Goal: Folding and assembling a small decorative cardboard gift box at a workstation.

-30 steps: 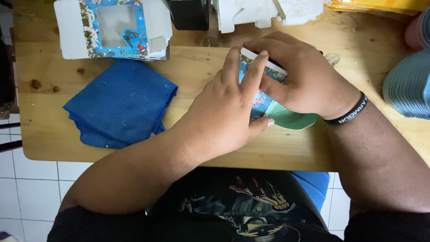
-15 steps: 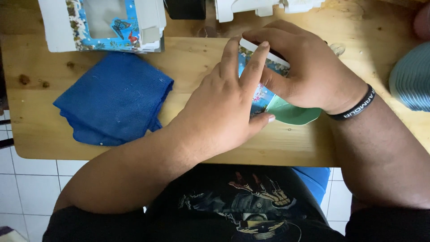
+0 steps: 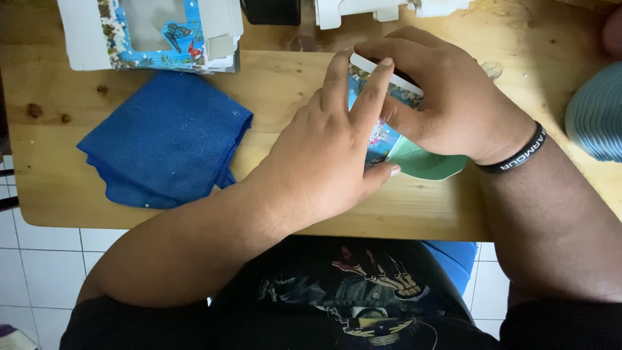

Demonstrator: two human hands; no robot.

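Spanning the whole view, a pale knotted wooden bench (image 3: 285, 78) carries everything seen. A crumpled dark blue cloth (image 3: 165, 139) is laid on its left part, well apart from the hands. At the far edge, a stack of flat white cardboard box blanks with blue butterfly-printed window frames (image 3: 155, 32) is seen, and a pile of grey-blue ribbed discs (image 3: 596, 113) is cut off at the right edge.

Near the middle, a small printed cardboard box with a white edge and a green flap (image 3: 421, 159) is pinched between both hands. The left hand (image 3: 324, 155) is laid flat over it, fingers pressed together along its side. The right hand (image 3: 447, 97), wristband visible, is curled over its far end. Compared with a second ago, the grip is almost unchanged; the box appears to be in the same fold, judged mid-assembly.
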